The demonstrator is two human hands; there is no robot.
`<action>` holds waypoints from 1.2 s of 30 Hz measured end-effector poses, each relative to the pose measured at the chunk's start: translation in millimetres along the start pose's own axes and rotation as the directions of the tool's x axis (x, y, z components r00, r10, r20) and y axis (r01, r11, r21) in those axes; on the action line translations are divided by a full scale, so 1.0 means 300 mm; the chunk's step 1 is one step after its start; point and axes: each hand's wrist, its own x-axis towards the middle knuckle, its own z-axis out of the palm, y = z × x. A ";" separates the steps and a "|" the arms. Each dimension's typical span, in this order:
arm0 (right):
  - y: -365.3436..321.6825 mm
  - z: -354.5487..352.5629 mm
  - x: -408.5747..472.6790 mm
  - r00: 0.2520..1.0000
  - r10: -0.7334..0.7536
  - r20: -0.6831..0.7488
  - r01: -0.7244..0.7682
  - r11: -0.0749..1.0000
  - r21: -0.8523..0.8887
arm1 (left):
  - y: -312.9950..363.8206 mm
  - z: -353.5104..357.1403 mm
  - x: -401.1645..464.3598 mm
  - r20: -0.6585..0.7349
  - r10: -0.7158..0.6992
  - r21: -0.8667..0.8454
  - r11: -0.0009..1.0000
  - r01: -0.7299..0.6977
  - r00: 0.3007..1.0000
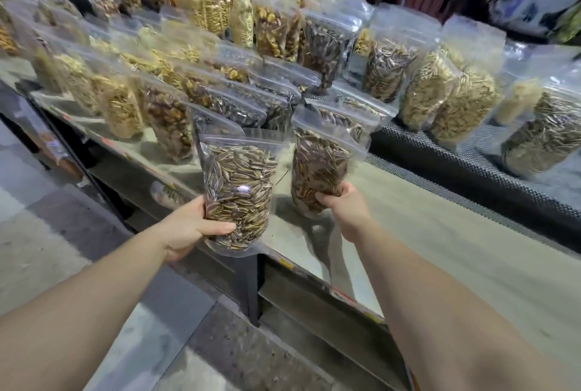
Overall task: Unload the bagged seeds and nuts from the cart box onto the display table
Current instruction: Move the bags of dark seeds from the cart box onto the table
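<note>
The left hand [188, 227] grips a striped seed bag [239, 189] by its base, fingers curled round it, off the desk [440, 233] edge. Right of it, the right hand [342, 205] grips a darker seed bag [317, 164] standing upright on the desk.

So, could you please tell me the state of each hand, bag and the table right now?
left hand: grips a sunflower seed bag
left bag: sealed, upright, held off the table
right hand: grips the right bag's base
right bag: sealed, upright, at the display table
displayed bags: standing in rows
</note>
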 end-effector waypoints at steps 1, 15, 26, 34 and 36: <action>0.006 0.003 0.013 1.000 0.004 -0.017 -0.005 1.000 -0.014 | -0.001 -0.005 0.002 0.016 0.003 0.001 1.000 -0.003 1.000; 0.110 0.031 0.112 0.987 -0.063 -0.145 0.029 0.974 -0.226 | -0.017 -0.021 -0.015 0.031 -0.005 0.024 1.000 0.004 1.000; 0.093 0.022 0.131 0.982 -0.073 -0.173 0.016 0.952 -0.307 | -0.031 -0.014 -0.013 0.023 -0.031 0.042 0.999 0.030 0.999; 0.030 -0.033 -0.046 0.982 0.177 -0.060 -0.184 0.972 -0.144 | -0.001 0.076 0.033 0.070 -0.006 0.089 0.996 0.000 0.998; 0.021 -0.039 -0.115 0.951 0.194 0.239 -0.160 0.975 -0.157 | 0.015 0.120 0.054 0.075 0.008 0.118 0.993 -0.017 0.997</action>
